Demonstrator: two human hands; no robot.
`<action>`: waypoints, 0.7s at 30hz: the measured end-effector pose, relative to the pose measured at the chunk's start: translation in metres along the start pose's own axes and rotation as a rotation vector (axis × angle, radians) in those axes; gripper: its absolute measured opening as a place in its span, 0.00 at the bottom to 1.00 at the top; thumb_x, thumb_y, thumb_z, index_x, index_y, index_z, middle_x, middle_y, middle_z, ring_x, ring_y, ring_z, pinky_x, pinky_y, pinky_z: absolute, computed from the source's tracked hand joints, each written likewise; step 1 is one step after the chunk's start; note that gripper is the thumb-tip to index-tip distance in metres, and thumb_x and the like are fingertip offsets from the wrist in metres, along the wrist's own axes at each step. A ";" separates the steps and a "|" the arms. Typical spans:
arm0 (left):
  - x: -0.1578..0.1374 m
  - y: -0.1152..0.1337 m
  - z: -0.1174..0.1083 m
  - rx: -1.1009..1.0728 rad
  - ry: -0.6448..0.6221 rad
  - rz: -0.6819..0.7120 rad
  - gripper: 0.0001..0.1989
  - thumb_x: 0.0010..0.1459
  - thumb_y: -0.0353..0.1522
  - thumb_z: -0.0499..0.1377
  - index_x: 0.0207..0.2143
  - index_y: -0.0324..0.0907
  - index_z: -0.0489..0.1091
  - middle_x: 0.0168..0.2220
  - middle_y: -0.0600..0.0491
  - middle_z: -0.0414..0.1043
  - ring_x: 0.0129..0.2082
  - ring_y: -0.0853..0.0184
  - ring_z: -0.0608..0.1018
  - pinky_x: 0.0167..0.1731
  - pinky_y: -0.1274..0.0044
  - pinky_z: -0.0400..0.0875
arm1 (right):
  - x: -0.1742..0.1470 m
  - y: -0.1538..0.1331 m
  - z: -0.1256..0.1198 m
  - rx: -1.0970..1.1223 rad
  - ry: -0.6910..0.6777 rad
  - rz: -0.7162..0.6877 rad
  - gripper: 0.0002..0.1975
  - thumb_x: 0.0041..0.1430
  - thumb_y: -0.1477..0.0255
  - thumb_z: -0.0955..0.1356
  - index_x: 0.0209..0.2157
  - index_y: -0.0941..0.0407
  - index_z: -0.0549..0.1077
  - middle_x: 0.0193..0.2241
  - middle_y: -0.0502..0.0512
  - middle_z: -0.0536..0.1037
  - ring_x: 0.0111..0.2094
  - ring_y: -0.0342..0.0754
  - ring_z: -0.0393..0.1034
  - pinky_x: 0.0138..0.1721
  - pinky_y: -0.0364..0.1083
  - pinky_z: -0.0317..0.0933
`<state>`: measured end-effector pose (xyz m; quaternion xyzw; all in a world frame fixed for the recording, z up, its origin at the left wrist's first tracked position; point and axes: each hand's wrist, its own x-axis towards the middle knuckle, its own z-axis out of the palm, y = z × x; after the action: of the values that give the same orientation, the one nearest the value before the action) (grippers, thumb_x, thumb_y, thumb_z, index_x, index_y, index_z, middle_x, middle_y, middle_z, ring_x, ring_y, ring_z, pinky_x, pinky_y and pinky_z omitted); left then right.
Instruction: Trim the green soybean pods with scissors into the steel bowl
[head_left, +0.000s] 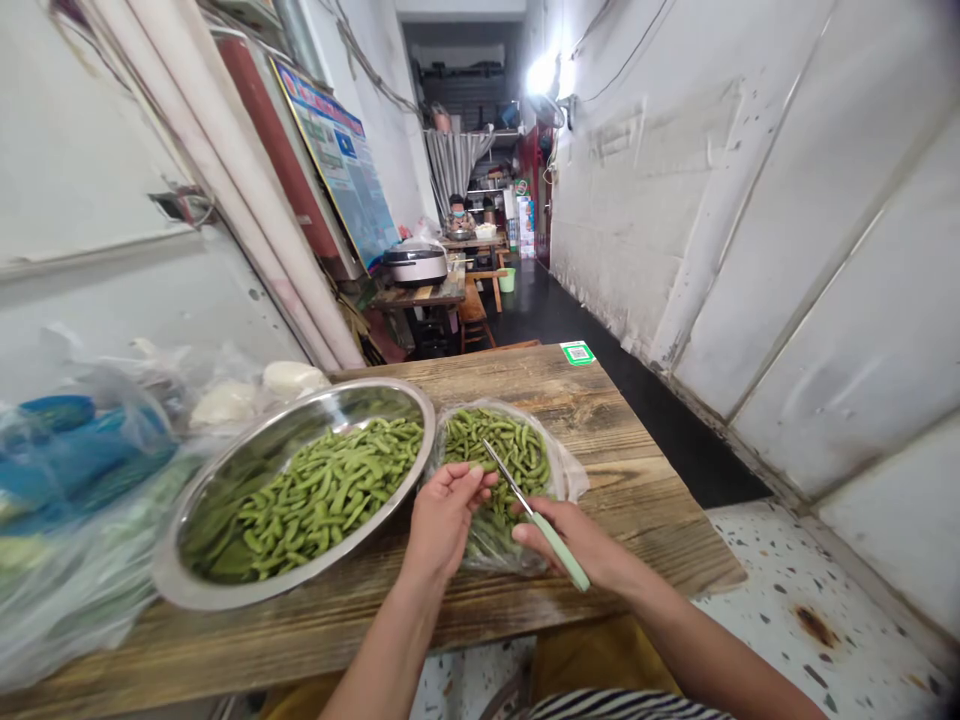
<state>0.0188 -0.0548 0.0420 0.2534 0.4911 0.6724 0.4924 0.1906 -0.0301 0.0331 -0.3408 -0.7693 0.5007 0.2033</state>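
Note:
My right hand (562, 535) is wrapped round a pair of scissors (556, 548) with a pale green handle. Their metal blades point up and to the left, close to the fingertips of my left hand (448, 510). That hand is closed in a pinch on a green edamame pod (486, 466), of which only a little shows. Below both hands lies a clear plastic bag (571, 478) holding edamame pods (517, 432). To the left stands a wide steel basin (184, 590) with a large heap of pods (337, 490) inside.
The wooden table (637, 480) bears a green QR-code card (578, 353) at its far edge. Clear plastic bags (82, 500) crowd its left side. Farther back, a cooker (415, 264) stands on another table, and a masked person (459, 215) sits beyond. A white wall runs along the right.

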 end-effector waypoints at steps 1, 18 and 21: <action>0.001 0.000 0.000 0.006 0.005 0.003 0.17 0.37 0.35 0.69 0.27 0.37 0.68 0.25 0.54 0.73 0.30 0.69 0.77 0.32 0.77 0.68 | 0.001 0.002 0.001 0.000 0.006 -0.002 0.24 0.55 0.51 0.63 0.39 0.58 0.70 0.20 0.46 0.63 0.22 0.40 0.56 0.23 0.39 0.51; 0.011 -0.014 -0.015 0.241 0.003 0.148 0.20 0.46 0.38 0.64 0.42 0.38 0.72 0.33 0.50 0.76 0.30 0.68 0.76 0.30 0.77 0.70 | 0.003 0.009 -0.009 -0.111 0.069 -0.012 0.24 0.48 0.54 0.69 0.41 0.56 0.73 0.27 0.47 0.69 0.28 0.43 0.60 0.31 0.39 0.56; 0.012 -0.017 -0.019 0.270 0.030 0.147 0.19 0.46 0.38 0.64 0.40 0.37 0.73 0.32 0.51 0.76 0.29 0.68 0.76 0.32 0.76 0.70 | 0.004 0.011 -0.008 -0.082 0.086 0.002 0.25 0.47 0.54 0.70 0.42 0.56 0.73 0.27 0.47 0.71 0.29 0.44 0.61 0.32 0.39 0.56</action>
<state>0.0057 -0.0506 0.0174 0.3425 0.5644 0.6382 0.3959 0.1966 -0.0192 0.0262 -0.3709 -0.7794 0.4537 0.2217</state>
